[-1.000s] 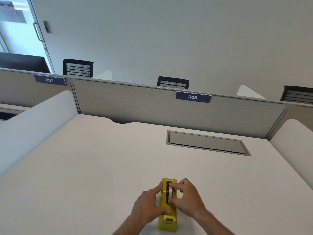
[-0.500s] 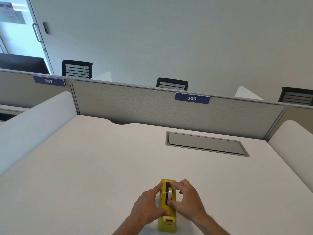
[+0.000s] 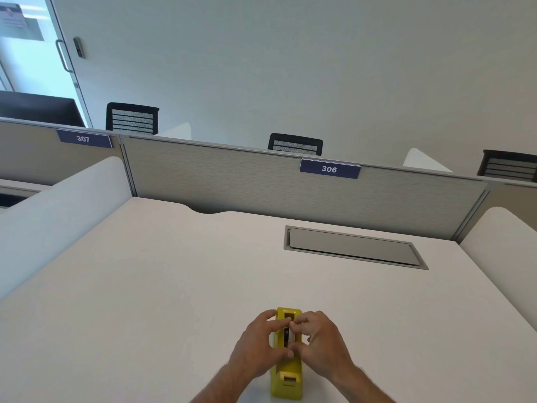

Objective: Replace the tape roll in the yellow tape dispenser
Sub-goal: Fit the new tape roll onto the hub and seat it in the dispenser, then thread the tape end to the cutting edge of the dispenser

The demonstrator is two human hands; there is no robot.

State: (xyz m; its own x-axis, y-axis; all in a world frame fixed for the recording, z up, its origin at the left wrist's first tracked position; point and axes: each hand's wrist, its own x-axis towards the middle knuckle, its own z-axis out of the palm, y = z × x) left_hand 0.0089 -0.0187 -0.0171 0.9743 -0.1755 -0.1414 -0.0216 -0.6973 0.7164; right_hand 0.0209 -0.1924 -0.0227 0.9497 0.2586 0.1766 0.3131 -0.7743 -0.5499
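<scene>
The yellow tape dispenser (image 3: 286, 376) stands on the white desk (image 3: 162, 286) near its front edge, lengthwise toward me, cutter end closest. My left hand (image 3: 258, 344) grips its left side, thumb across the top. My right hand (image 3: 319, 341) is on the right side, with thumb and fingertips pinched over the open slot. The tape roll (image 3: 287, 335) shows only as a dark sliver between the fingers; most of it is hidden.
A grey flap cover (image 3: 353, 247) is set into the desk at the back right. A grey partition (image 3: 232, 181) labelled 306 closes the far edge, and white side dividers (image 3: 58, 210) flank the desk. Chair backs stand beyond the partition.
Both hands have closed in over the dispenser's slot; my left fingers moved onto the top and my right fingertips pinched together above the roll. The dispenser has stayed in place.
</scene>
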